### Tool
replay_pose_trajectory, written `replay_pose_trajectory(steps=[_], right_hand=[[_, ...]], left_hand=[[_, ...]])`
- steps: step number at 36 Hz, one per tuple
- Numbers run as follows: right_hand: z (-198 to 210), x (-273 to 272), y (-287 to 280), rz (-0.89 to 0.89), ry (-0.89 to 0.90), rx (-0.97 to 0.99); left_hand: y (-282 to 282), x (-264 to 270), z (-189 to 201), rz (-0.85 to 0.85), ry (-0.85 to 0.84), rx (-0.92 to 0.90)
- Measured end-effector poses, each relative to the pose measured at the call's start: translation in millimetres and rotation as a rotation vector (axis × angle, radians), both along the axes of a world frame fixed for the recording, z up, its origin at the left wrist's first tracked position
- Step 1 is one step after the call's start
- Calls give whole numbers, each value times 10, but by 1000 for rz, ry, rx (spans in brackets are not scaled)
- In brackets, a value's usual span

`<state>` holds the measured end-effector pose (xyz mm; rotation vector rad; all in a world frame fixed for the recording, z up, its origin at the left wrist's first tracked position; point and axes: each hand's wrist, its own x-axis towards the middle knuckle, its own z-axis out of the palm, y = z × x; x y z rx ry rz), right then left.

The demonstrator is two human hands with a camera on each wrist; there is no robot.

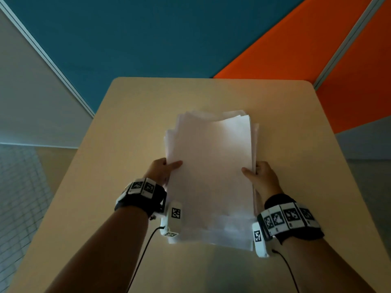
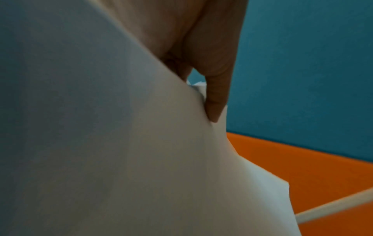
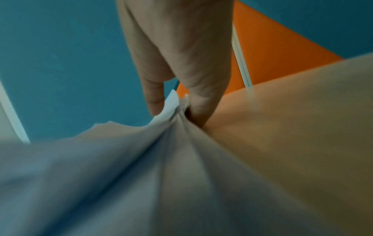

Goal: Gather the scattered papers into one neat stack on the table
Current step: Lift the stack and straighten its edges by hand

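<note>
A thick bundle of white papers (image 1: pixel 211 166) is held between both hands above the beige table (image 1: pixel 127 123), its sheets slightly uneven at the far end. My left hand (image 1: pixel 164 171) grips the bundle's left edge, thumb on top and fingers underneath. My right hand (image 1: pixel 259 176) grips the right edge the same way. In the left wrist view the white papers (image 2: pixel 121 143) fill the picture, with a finger (image 2: pixel 217 99) pressed against them. In the right wrist view the papers (image 3: pixel 121 175) bunch between thumb and fingers (image 3: pixel 201 95).
The table's rounded far corners lie ahead, with a teal partition (image 1: pixel 148 39) behind and an orange panel (image 1: pixel 317 60) at the right. Grey floor (image 1: pixel 21 187) shows to the left. Cables run from both wrist bands along the forearms.
</note>
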<state>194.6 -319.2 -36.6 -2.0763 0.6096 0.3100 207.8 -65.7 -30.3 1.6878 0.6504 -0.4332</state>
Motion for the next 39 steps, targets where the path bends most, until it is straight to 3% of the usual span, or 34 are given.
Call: replay_pose_trajectory(steps=[4, 7, 11, 16, 20, 25, 28, 31, 36, 39], right_hand=[[-137, 93, -32, -66, 26, 259], [-67, 97, -3, -109, 74, 422], [8, 20, -14, -129, 87, 468], [209, -162, -54, -107, -104, 499], [673, -372, -75, -46, -274, 507], [1168, -691, -75, -19, -527, 506], [1286, -894, -35, 7, -565, 505], [1276, -1095, -30, 64, -511, 515], [1201, -1400, 6, 67, -409, 502], [1203, -1515, 50, 62, -414, 473]], left_hand=[[-31, 10, 45, 9, 30, -247], [-65, 34, 65, -27, 7, -299], [-115, -14, 119, -109, -35, -294], [-223, -188, 430, -89, -209, -186], [-251, -412, 841, -110, -418, -122], [-209, -760, 1308, -104, -656, -196], [-158, -940, 1424, -103, -742, -285], [-52, -1084, 1336, -107, -726, -286], [126, -1314, 935, -151, -521, -201], [148, -1400, 907, -145, -490, -216]])
